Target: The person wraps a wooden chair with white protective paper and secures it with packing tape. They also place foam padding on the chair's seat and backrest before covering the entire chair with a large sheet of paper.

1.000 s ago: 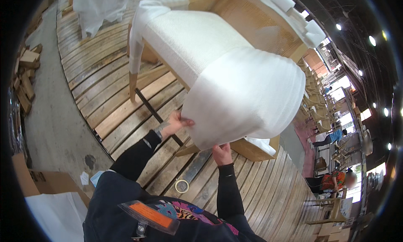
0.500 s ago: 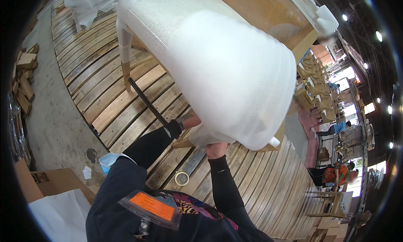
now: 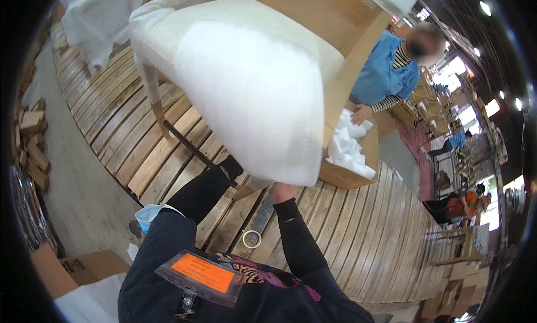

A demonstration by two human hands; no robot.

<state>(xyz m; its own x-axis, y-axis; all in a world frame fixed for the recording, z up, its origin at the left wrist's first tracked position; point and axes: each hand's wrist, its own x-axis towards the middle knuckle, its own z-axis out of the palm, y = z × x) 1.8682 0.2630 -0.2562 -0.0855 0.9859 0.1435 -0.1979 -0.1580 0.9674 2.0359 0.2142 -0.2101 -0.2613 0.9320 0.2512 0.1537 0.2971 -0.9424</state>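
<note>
I hold up a chair (image 3: 251,93) wrapped in white foam sheet, tilted close in front of me. One wrapped leg (image 3: 154,96) points down at the left. My right hand (image 3: 283,191) grips the chair's lower edge from underneath. The black sleeve of my left forearm (image 3: 207,188) reaches up to that same edge, and my left hand is hidden behind the foam. An open cardboard box (image 3: 349,177) with white foam inside lies just behind the chair.
A person in a blue top (image 3: 386,76) stands at the far side with a hand (image 3: 361,115) on the box. A tape roll (image 3: 251,239) lies on the slatted wooden platform (image 3: 363,239). More cardboard (image 3: 84,267) sits at lower left, and wood offcuts (image 3: 33,138) at the left.
The wrapped chair has been lifted higher and swung closer to me, now filling the upper middle. My left hand has slipped out of sight under it. The person in blue has come into view.
</note>
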